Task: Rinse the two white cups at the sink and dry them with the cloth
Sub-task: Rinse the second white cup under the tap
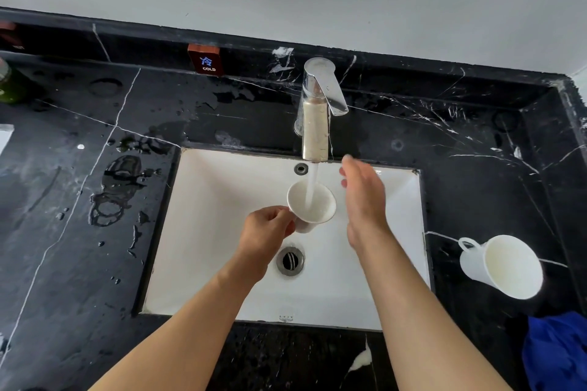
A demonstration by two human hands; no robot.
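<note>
My left hand (266, 236) grips a white cup (313, 204) by its left side and holds it over the white sink (203, 232). Water runs from the chrome tap (317, 111) straight into that cup. My right hand (363, 197) hovers just right of the cup with straight fingers, holding nothing and not touching it. A second white cup (502, 265) with a handle stands on the black counter to the right of the sink. The blue cloth (559, 352) lies at the lower right corner, partly cut off by the frame edge.
The black marble counter (79, 263) around the sink carries puddles and drops on its left side. A small COLD sign (206, 62) stands on the back ledge. A green bottle (9, 82) sits at the far left edge. The drain (289, 260) is open.
</note>
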